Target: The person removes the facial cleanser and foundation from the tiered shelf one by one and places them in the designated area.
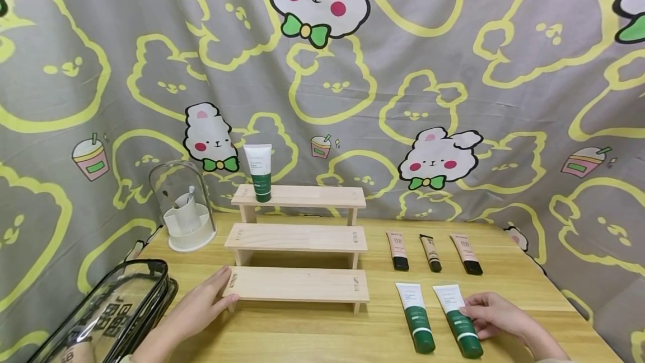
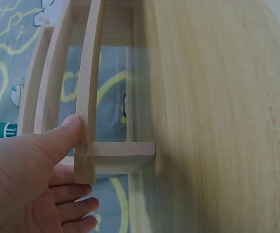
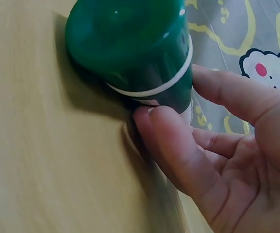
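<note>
My left hand holds the left end of the lowest step of a wooden tiered stand. In the left wrist view the thumb lies at the board's edge, with the other fingers past its end. My right hand pinches a green and white squeeze tube by its side, low over the table. Its green cap fills the top of the right wrist view. A matching tube lies just left of it. Another such tube stands cap down on the top step.
Behind the green tubes lie two pink BB tubes and a slim beige tube with black ends. A white organizer with brushes stands at back left. A clear black-edged bag lies front left. A patterned curtain hangs behind.
</note>
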Tool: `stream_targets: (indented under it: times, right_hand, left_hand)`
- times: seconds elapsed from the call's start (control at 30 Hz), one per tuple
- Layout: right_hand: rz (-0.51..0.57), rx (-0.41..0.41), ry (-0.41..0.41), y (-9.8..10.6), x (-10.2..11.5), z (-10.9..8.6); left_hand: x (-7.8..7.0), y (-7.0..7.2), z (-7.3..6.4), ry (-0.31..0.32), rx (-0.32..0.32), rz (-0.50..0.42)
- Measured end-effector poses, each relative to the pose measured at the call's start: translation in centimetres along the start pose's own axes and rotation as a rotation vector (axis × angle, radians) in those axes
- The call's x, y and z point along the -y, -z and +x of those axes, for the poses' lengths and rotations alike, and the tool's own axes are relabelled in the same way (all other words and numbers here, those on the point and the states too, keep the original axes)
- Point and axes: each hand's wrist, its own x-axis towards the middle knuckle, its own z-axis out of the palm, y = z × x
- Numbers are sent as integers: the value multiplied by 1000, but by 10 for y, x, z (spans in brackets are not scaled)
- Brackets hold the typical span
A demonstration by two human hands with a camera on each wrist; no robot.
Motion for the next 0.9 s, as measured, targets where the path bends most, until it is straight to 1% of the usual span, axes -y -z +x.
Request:
stream_targets:
  times: [0.57, 0.77, 0.9]
  right_hand:
    - [-31, -31, -10, 1, -3, -1]
    - [-11, -18, -4, 3, -4, -2]
    - [2, -4, 22, 5, -4, -3]
  left_hand:
    - [0, -1, 0, -1, -2, 1]
    - [1, -1, 0, -3, -4, 3]
    - [1, -1, 1, -7, -7, 6]
